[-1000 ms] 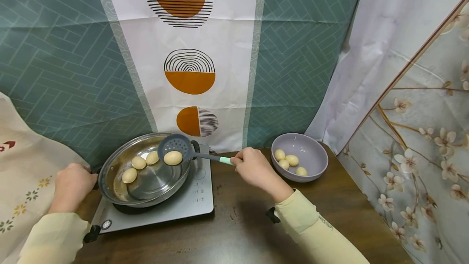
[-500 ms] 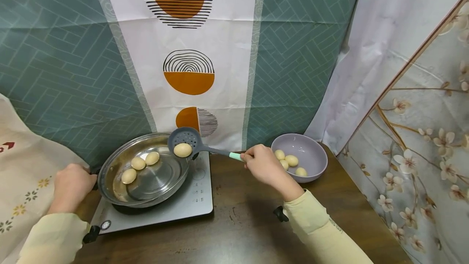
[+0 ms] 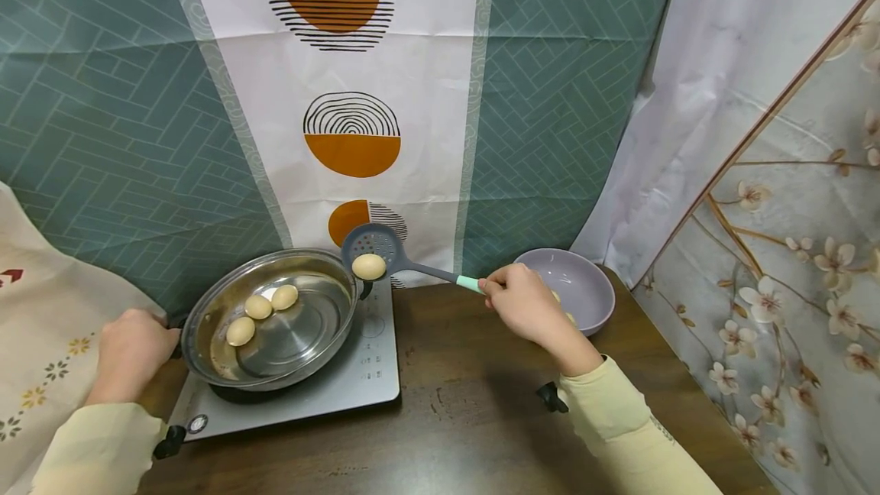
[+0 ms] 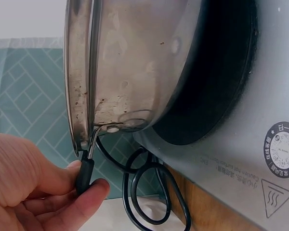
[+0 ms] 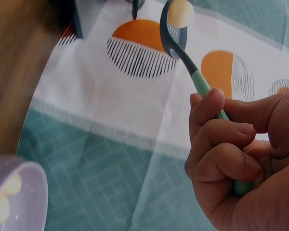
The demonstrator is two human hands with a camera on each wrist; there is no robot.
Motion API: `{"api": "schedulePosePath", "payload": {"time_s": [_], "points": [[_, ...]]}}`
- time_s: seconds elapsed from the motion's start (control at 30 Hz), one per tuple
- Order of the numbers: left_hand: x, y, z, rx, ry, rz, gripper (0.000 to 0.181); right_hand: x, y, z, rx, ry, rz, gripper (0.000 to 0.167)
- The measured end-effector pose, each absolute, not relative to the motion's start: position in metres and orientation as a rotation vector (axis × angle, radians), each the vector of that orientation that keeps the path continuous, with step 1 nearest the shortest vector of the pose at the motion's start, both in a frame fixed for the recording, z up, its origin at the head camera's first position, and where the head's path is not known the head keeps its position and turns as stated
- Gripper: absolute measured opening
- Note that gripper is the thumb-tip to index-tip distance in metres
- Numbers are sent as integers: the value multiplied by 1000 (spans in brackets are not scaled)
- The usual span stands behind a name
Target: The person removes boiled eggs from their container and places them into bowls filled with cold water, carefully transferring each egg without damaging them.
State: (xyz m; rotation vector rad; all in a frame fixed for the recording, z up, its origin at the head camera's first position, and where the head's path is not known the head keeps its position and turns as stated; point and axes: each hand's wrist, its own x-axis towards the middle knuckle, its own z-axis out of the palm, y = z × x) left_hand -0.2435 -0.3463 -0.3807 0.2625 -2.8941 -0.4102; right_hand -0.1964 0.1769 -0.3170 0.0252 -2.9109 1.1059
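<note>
My right hand (image 3: 525, 304) grips the mint-green handle of a grey slotted skimmer (image 3: 385, 244). One pale egg (image 3: 368, 266) lies in its bowl, held above the right rim of the steel pan. In the right wrist view my fingers curl round the handle (image 5: 201, 83). My left hand (image 3: 132, 350) pinches the black side handle (image 4: 85, 174) of the pan (image 3: 302, 376) between thumb and fingers. Inside the pan, towards its left, lie three eggs (image 3: 257, 307). A lilac bowl (image 3: 584, 289) stands behind my right hand, which partly hides the eggs in it.
Under the pan is a silver induction cooker (image 3: 374, 373) on a dark wooden table (image 3: 454, 403). A looped black cable (image 4: 127, 192) hangs behind the pan's handle. Patterned cloth (image 3: 543, 136) closes off the back, and a floral panel (image 3: 777, 312) stands on the right.
My right hand has moved right and the skimmer has risen slightly, carrying its egg from over the pan to its right rim. The left hand still holds the pan's handle.
</note>
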Motion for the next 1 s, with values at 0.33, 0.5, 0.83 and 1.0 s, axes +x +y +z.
{"api": "schedulePosePath", "payload": {"time_s": [0.33, 0.5, 0.83, 1.0], "points": [[-243, -347, -382, 262, -2878, -420, 37, -189, 231, -325, -40, -2888, 1016, 34], [-243, -346, -382, 274, -2893, -420, 37, -183, 255, -325, -79, -2904, 951, 34], [-243, -347, -384, 216, -2877, -402, 38, -171, 295, -325, -191, -2900, 908, 40], [-242, -346, -384, 210, -2867, -398, 39, -166, 315, -331, -244, -2867, 874, 42]]}}
